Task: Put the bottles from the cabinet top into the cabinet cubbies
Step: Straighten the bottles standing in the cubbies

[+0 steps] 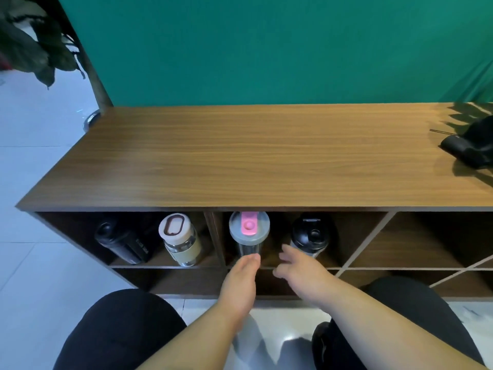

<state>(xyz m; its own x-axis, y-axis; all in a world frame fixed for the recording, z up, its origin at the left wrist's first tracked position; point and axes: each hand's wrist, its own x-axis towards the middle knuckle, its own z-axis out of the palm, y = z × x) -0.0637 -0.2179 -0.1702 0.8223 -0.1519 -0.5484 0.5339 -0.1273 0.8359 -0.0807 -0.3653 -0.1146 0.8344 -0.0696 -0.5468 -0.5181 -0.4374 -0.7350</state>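
The wooden cabinet top (pixel 253 156) carries no bottles. In the upper left cubby stand a black bottle (pixel 122 243) and a glass bottle with a cream lid (pixel 180 240). The neighbouring cubby holds a clear tumbler with a grey lid and pink tab (pixel 249 233) and a black-lidded shaker bottle (pixel 310 236). My left hand (pixel 241 281) reaches in with its fingertips touching the tumbler's lower wall; whether it grips is unclear. My right hand (pixel 298 271) hovers just in front of the shaker bottle, fingers spread, holding nothing.
A black object (pixel 469 148) lies at the top's right end. Diagonal-shelved cubbies (pixel 416 244) are to the right. A dark-leaved plant (pixel 29 46) stands at the far left over the white tiled floor (pixel 40 236). My dark-trousered knees (pixel 120 332) are close to the cabinet's front.
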